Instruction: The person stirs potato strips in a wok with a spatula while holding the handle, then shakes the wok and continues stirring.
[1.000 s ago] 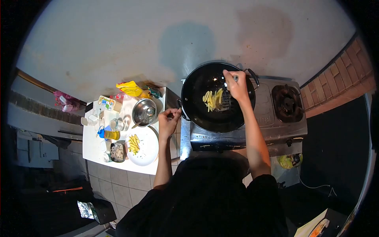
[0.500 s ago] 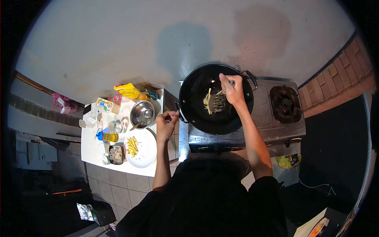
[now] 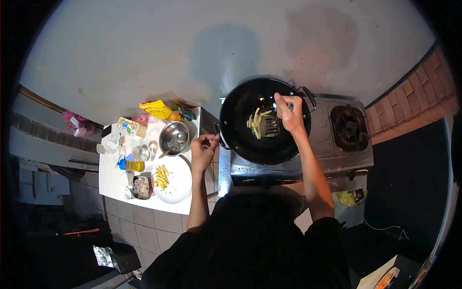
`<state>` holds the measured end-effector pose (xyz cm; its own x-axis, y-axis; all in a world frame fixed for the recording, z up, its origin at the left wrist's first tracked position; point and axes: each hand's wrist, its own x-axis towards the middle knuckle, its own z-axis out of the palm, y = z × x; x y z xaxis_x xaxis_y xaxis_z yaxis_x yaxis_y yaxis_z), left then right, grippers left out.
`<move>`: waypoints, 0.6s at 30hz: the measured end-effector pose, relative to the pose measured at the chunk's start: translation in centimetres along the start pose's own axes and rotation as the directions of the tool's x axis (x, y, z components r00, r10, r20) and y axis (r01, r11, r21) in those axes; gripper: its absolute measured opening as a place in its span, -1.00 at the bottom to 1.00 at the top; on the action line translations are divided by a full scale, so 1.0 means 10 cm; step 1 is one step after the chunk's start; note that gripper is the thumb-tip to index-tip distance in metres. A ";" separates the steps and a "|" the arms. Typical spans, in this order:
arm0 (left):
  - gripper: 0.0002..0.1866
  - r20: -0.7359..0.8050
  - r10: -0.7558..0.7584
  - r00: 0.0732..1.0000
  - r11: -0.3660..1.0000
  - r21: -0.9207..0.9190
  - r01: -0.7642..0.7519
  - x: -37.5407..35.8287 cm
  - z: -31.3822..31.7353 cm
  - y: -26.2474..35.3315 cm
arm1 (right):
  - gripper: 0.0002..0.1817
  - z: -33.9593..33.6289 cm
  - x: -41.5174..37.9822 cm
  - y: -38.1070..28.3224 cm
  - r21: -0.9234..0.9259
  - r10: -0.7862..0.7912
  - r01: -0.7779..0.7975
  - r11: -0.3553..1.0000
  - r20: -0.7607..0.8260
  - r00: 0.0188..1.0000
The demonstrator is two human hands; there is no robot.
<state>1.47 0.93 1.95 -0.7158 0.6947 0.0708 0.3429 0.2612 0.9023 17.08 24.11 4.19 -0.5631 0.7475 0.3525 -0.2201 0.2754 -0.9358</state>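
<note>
Left hand [image 3: 204,150] clamped on wok [image 3: 250,139] handle, right hand [image 3: 289,113] gripping slotted spatula [image 3: 271,124] under fries [image 3: 255,121], plate [image 3: 180,185] on desk [image 3: 113,180] left of left hand

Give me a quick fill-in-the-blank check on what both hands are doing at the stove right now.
1. The right hand holds a ____ over the pale strips in the wok.
2. The left hand grips the wok's ____.
3. The white plate carrying more strips sits to the ____ of the stove.

Missing words: spatula; handle; left
</note>
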 end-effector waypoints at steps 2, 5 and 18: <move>-0.76 0.010 -0.015 1.000 1.000 -0.011 0.016 0.01 0.00 0.00 | -0.48 -0.04 0.01 -0.09 -0.033 -0.039 0.040 0.999 0.031 0.999; -0.76 0.009 -0.038 0.999 0.999 -0.006 0.038 0.02 0.01 -0.03 | -0.47 0.00 0.00 -0.14 0.030 -0.040 0.039 0.999 0.034 0.999; -0.78 -0.033 0.040 0.999 0.999 -0.019 -0.040 0.03 0.05 -0.16 | -0.49 -0.24 0.09 -0.25 -0.181 -0.069 0.070 0.981 0.012 0.998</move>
<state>1.00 0.99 0.30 -0.7211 0.6822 0.1206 0.3601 0.2204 0.9065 19.02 25.56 6.79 -0.5563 0.7191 0.4165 -0.1115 0.4321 -0.8949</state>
